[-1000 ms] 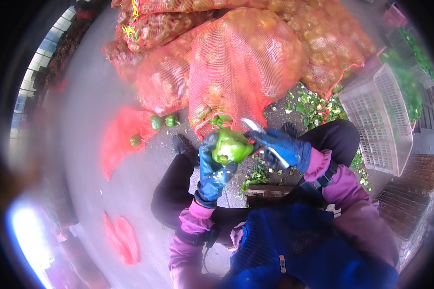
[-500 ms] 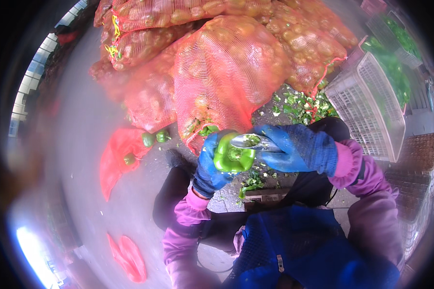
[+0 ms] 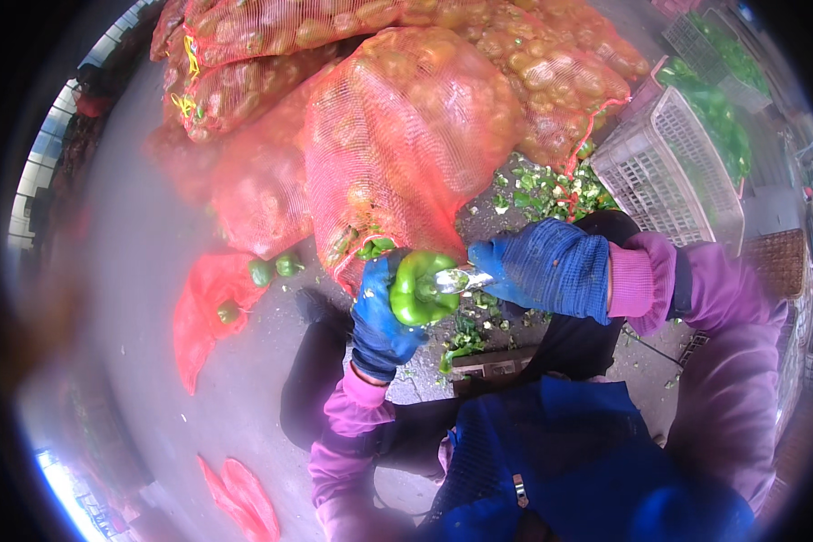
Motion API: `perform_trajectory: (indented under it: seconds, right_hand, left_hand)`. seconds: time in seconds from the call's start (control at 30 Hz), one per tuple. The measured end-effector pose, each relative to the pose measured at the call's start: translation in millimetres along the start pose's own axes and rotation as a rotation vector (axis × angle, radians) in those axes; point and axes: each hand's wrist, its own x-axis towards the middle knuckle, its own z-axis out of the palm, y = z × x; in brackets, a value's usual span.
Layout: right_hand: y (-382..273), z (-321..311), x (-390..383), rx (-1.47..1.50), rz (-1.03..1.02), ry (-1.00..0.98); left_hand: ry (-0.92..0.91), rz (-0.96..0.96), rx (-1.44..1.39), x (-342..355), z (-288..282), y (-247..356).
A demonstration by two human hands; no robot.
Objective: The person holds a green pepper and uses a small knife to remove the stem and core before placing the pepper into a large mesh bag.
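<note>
In the middle of the head view, my left hand (image 3: 377, 312), in a blue glove, is wrapped round the left side of a green bell pepper (image 3: 413, 303). My right hand (image 3: 546, 271), also gloved in blue, grips a shiny metal coring tool with a curved, hollow blade (image 3: 461, 280). The blade's tip is at the stem end of the pepper; how deep it reaches I cannot tell. Right behind the pepper lies the mouth of a large red mesh sack (image 3: 406, 135), with several green peppers (image 3: 375, 246) showing in the opening.
More filled mesh sacks (image 3: 551, 81) are piled at the back. To the right stands a pale plastic crate (image 3: 664, 158) with green peppers in it. Pepper scraps (image 3: 556, 194) litter the ground. Loose peppers (image 3: 275, 268) and a red mesh piece (image 3: 199, 312) lie to the left.
The coring tool has turned and its tip has come down to the pepper's stem end. The pepper has tilted toward my right hand. The whole view has shifted slightly.
</note>
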Motion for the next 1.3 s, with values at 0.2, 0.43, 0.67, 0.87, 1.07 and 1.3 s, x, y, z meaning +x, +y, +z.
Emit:
perform_trajectory:
  seconds: [0.2,0.43,0.67,0.87,1.07,1.3]
  right_hand:
    - [4.4,19.7,-5.2,-0.21,-0.129,0.119]
    - [6.5,29.0,-1.3,0.482,0.223,-0.084]
    - [23.1,24.9,3.0,-0.253,-0.069,0.117]
    - [6.1,21.3,15.5,-0.029,0.093,0.043]
    - [-0.5,27.4,19.0,0.171,-0.017,0.103]
    - [-0.5,12.2,33.9,0.141,-0.105,0.38]
  left_hand:
    - [-0.242,0.046,0.045,3.5,-6.1,2.2]
    - [-0.218,0.243,0.206,4.2,-6.0,-4.7]
    - [-0.238,-0.41,-0.742,4.0,-2.7,-13.6]
    - [0.056,-0.44,-0.806,-10.0,21.4,-43.9]
    - [-0.001,-0.473,-0.837,-4.5,11.1,-45.1]
    - [-0.038,-0.722,-1.147,-19.5,17.3,-69.7]
